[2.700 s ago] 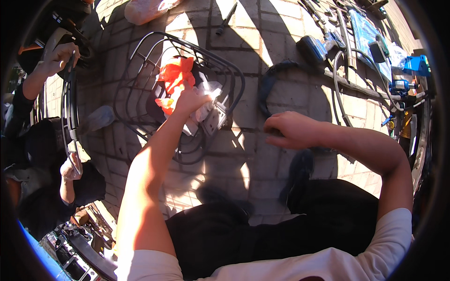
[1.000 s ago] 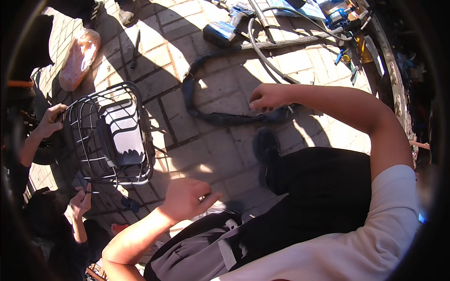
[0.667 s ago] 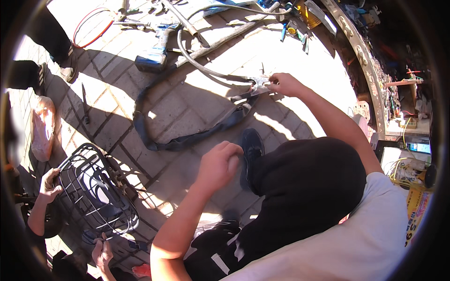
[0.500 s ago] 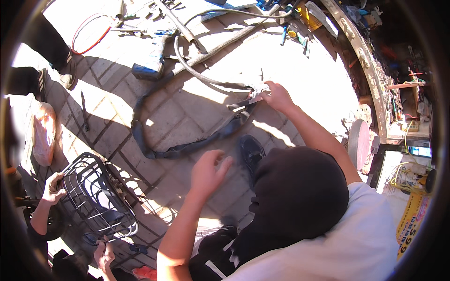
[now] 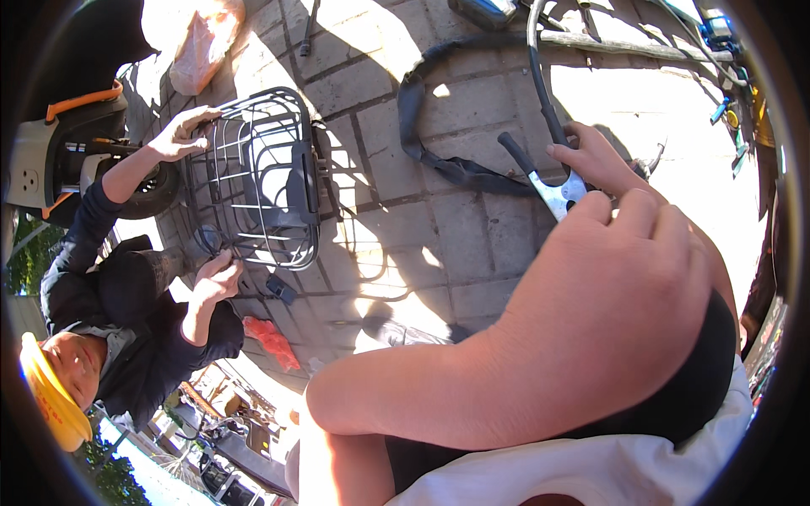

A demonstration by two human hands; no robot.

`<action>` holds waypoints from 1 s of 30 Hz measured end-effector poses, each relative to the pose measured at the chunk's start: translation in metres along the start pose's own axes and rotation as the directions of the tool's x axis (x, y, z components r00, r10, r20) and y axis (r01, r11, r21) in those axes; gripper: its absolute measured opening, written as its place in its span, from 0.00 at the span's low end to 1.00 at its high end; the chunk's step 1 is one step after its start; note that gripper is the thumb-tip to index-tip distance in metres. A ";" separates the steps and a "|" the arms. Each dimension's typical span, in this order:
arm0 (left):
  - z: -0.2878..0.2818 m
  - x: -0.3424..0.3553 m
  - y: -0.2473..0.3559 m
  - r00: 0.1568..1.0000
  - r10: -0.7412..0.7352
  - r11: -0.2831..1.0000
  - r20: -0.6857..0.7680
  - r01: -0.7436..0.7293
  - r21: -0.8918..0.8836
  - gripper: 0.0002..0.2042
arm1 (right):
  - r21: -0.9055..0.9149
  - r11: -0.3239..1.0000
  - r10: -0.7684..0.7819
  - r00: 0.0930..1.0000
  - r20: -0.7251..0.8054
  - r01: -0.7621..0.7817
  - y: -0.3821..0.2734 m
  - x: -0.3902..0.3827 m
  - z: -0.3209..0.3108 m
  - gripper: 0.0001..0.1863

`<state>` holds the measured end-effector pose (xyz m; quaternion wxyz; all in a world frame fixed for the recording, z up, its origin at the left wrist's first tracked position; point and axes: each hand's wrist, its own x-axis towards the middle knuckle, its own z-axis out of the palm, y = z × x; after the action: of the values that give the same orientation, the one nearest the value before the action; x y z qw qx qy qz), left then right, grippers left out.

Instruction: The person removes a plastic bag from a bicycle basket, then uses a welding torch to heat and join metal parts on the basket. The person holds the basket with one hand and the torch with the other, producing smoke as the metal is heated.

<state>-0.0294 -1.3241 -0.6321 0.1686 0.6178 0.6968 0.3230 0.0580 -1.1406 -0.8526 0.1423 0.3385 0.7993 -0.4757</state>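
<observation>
At the right, my right hand (image 5: 601, 160) is closed around one dark handle of a silver spring clamp (image 5: 553, 196), a welding type with a thick cable (image 5: 537, 72) running up from it. The clamp's other black handle points up and left, clear of my fingers. Close to the view, my left hand (image 5: 645, 253) shows its back, with the fingers bent and closed; the fingertips are hidden, so what they hold cannot be made out. It covers the lower end of the clamp. A black sleeve-like wrap (image 5: 460, 171) loops over the paving left of the clamp.
A co-worker in a yellow cap (image 5: 52, 401) crouches at the left, both hands on a black wire basket (image 5: 253, 181). An orange-trimmed wheeled machine (image 5: 72, 160) stands behind. A red bag (image 5: 270, 341) and a metal pole (image 5: 633, 46) lie on the brick paving (image 5: 384, 110).
The view has swung left, bringing the co-worker and basket further in. My left hand has come up beside the clamp; my right hand keeps its hold on the clamp.
</observation>
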 end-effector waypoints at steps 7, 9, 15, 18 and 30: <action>-0.068 0.004 0.058 0.988 -0.074 0.995 0.139 0.064 0.074 0.12 | -0.178 0.981 0.003 0.905 0.426 0.081 -0.039 0.023 0.039 0.19; -0.072 -0.007 0.057 0.965 -0.161 0.986 0.207 0.148 0.073 0.13 | -0.555 0.720 -0.147 0.873 0.466 0.417 -0.039 0.019 0.032 0.15; -0.010 -0.066 -0.012 0.791 -0.365 0.889 0.491 0.453 -0.068 0.17 | -0.521 0.058 -0.638 0.433 0.637 0.851 -0.034 0.046 0.045 0.31; 0.045 -0.094 -0.067 0.661 -0.618 0.722 0.426 0.692 -0.026 0.17 | -0.426 -0.082 -0.531 0.322 0.784 0.901 -0.040 0.074 0.068 0.32; 0.103 -0.165 -0.119 0.172 -0.967 0.243 -0.187 0.844 -0.479 0.39 | -0.495 0.124 -0.379 0.502 0.777 0.860 -0.079 0.050 0.051 0.44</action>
<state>-0.0233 -1.4627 -0.8133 0.2430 -0.0499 0.8920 0.3780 -0.0367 -1.1896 -0.8531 0.2551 -0.2945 0.9172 -0.0838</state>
